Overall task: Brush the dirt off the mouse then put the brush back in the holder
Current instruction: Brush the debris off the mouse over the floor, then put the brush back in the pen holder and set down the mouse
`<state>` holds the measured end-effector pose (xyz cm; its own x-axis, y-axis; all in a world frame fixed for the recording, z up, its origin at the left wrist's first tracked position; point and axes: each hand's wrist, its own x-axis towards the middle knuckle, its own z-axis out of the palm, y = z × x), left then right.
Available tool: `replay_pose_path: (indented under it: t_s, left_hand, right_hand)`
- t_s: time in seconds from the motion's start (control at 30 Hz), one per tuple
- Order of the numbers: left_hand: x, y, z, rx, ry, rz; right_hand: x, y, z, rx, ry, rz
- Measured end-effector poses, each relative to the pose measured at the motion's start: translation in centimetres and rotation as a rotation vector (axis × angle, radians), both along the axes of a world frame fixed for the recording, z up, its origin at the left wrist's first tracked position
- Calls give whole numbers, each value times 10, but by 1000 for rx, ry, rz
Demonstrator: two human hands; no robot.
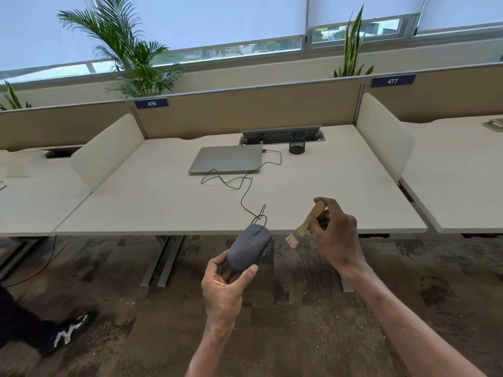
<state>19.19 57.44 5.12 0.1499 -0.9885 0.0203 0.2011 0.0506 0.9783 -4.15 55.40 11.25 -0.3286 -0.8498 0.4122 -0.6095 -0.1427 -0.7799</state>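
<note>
My left hand (224, 284) grips a grey wired mouse (249, 246) by its rear end, held in the air just in front of the desk's front edge. Its black cable (245, 183) runs up over the desk to a shut silver laptop (227, 159). My right hand (336, 235) holds a small wooden-handled brush (307, 221), bristles pointing down and left, a short way right of the mouse and not touching it. The black mesh holder (297, 142) stands upright at the back of the desk, right of the laptop.
The white desk (163, 202) has rounded side dividers (383, 131) left and right and a tan back panel. An open cable tray (280, 133) sits behind the holder. Below lie carpet, desk legs, and another person's shoe (70, 330) at lower left.
</note>
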Motion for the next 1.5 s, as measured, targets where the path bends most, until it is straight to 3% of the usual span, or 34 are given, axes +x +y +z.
replay_pose_path:
  t_s: [0.57,1.13,1.5]
  left_hand:
    - [-115,-5,7,-63,-197,237]
    - [-181,-193,-2,-85,-205,302]
    - [-196,-287,-5,-61,-205,277]
  right_hand:
    - [-80,-23,18,-18,152,32]
    - [-128,-179,33,-82,293,-42]
    - [-145,-295,27,-115,241,-28]
